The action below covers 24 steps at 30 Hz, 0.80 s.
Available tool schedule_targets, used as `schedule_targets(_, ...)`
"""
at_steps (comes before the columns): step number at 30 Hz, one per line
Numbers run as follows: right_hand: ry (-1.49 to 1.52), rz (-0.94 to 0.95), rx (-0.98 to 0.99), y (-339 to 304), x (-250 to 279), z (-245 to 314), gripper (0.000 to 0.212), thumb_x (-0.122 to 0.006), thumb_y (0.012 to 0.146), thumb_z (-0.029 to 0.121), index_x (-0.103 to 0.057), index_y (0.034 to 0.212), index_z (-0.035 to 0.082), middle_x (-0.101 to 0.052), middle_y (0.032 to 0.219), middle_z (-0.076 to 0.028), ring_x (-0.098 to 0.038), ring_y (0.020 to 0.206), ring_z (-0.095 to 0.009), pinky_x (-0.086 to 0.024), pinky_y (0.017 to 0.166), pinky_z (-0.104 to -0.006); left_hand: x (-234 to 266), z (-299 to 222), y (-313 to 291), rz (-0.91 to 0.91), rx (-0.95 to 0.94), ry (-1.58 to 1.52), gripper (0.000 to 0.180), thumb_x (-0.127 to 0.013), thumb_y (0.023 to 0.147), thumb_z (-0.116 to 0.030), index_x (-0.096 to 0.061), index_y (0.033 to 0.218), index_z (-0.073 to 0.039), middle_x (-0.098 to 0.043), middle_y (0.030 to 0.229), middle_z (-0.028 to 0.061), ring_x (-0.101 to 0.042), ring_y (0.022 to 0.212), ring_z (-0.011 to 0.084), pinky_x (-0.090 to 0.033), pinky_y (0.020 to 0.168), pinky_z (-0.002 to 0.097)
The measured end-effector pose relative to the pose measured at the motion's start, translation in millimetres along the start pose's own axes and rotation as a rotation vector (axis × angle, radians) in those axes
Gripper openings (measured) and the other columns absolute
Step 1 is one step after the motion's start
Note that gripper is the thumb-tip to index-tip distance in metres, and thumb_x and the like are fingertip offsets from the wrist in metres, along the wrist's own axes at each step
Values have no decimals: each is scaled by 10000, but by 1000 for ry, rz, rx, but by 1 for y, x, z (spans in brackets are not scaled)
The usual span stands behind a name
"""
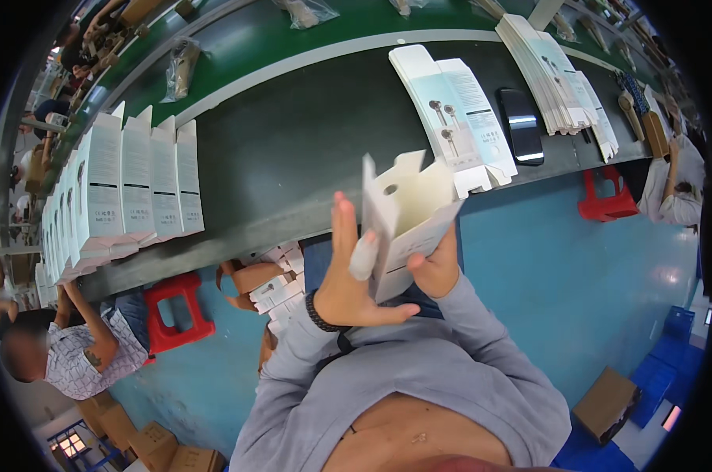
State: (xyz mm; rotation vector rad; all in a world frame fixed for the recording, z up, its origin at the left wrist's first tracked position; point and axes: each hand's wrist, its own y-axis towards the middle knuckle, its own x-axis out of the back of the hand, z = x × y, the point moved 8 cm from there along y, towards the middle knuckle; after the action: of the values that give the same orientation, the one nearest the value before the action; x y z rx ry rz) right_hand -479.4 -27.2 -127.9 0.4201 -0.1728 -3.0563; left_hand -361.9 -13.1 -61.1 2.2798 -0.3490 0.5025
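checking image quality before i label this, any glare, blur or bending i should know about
Head view: fisheye bends the table edge and leaves black corners; glare streaks the dark phone and the blue floor; the small white box between left hand and right hand is sharp.

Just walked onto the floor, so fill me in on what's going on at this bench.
A person in a grey sleeved top is working a small white carton into shape. The right hand grips it from below, while the left hand, one finger wrapped in white tape, lies open against its side. On the dark workbench sit flat carton blanks, a black phone and a row of upright finished boxes.
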Motion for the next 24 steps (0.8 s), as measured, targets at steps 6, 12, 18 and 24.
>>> schedule_targets(6, -39, 73, 221, -10, -5, 7, 952, -744, 671, 431, -230, 1346, 0, -390, 1265, -119, -414, 1145, -210, -339, 934, -335, 17, 2, 17, 195, -5, 9, 775, -575, 740, -574, -355, 1335, -129, -620, 1020, 89, -178, 1293, 466, 4, 946, 672)
schedule_targets(12, -168, 186, 366, -3, -31, 34, 666, -595, 826, 351, -293, 1307, 2, -399, 1219, -175, -430, 1064, -251, -336, 923, -347, -1, 7, 11, 132, 54, -147, 534, -579, 835, -280, -395, 1259, -13, -520, 1091, 222, -462, 1090, 391, -309, 948, 482)
schedule_targets(18, 308, -90, 336, 1, -26, 31, 366, -481, 898, 238, -366, 1176, 31, -452, 1170, -209, -480, 1030, -242, -384, 891, -363, 13, 10, 0, -315, 69, -334, 735, -533, 730, 51, -168, 1355, -74, -516, 961, 122, -536, 865, 254, -433, 765, 379)
schedule_targets(24, -116, 125, 373, -1, -26, 34, 194, -569, 849, 174, -580, 968, 21, -425, 1168, -140, -521, 918, -187, -428, 811, -318, 25, -6, 9, -187, -101, -101, 1112, -856, 537, -290, -124, 1370, -212, -461, 1051, 135, -532, 758, 228, -460, 618, 337)
